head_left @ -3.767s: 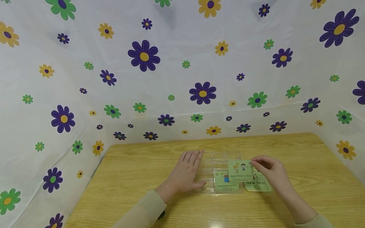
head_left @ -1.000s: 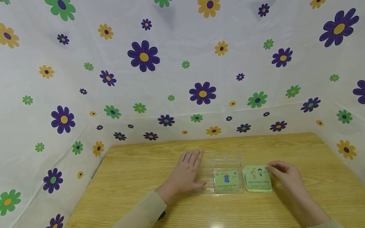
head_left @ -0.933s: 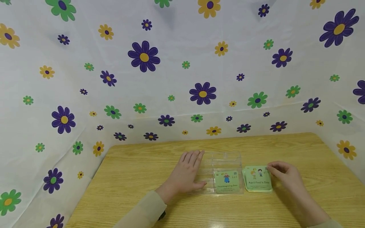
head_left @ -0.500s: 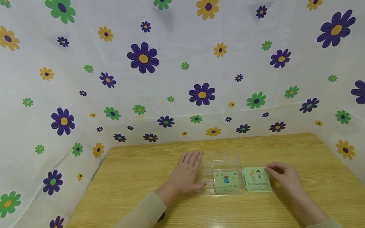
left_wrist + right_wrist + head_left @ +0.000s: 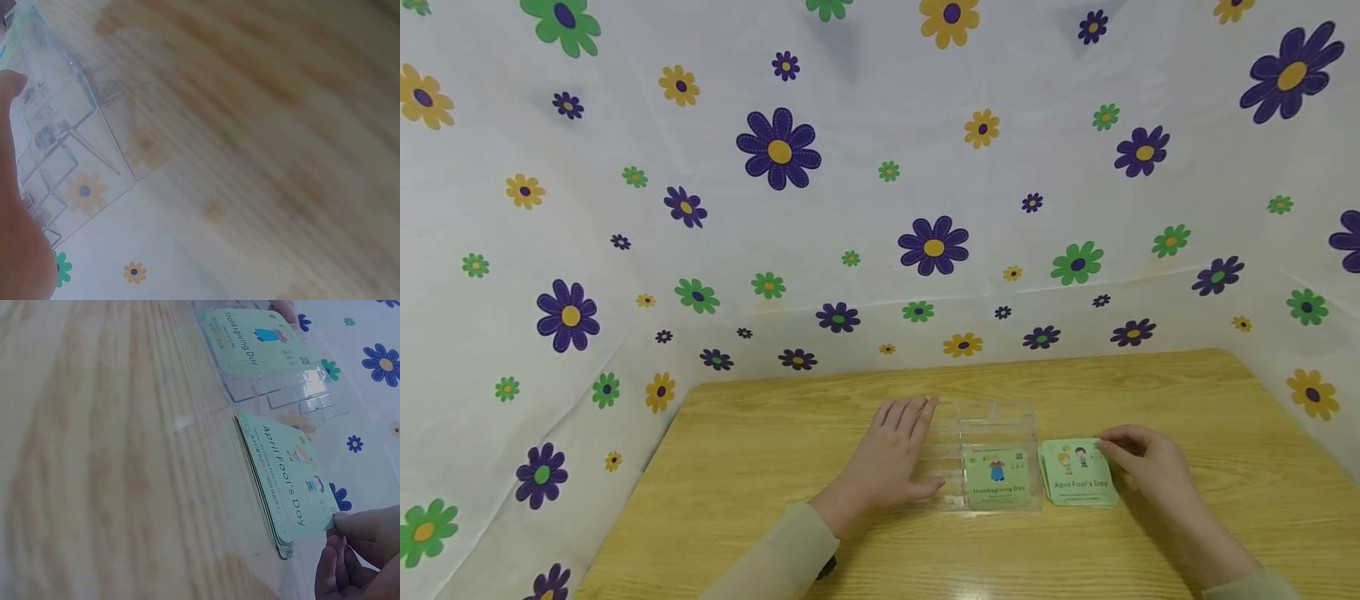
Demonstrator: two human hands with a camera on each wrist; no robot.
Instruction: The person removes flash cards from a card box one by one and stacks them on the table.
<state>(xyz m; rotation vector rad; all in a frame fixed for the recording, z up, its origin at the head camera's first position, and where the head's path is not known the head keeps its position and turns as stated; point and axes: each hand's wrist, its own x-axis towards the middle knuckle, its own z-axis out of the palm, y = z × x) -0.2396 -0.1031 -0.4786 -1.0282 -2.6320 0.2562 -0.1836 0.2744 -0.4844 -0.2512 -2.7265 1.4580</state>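
A clear plastic card holder [image 5: 1000, 435] with stepped tiers stands on the table. In its front tier sits a green "Thanksgiving Day" card [image 5: 997, 481]. My left hand [image 5: 887, 458] rests on the holder's left side, fingers straight, thumb pointing right; in the left wrist view the thumb [image 5: 12, 81] overlaps the clear plastic. Right of the holder lies a stack of green cards, topped by an "April Fool's Day" card [image 5: 1079, 475]. My right hand [image 5: 1150, 467] pinches that card's far right corner between thumb and forefinger, seen in the right wrist view with thumb on top.
The wooden table [image 5: 737, 500] is backed and flanked by a white cloth [image 5: 865, 208] with purple, green and yellow flowers. The card stack sits close beside the holder's right end.
The April Fool's Day card has moved right from over the holder onto the stack, covering the New Year card. Over the last second it shifts only slightly; my left hand stays put.
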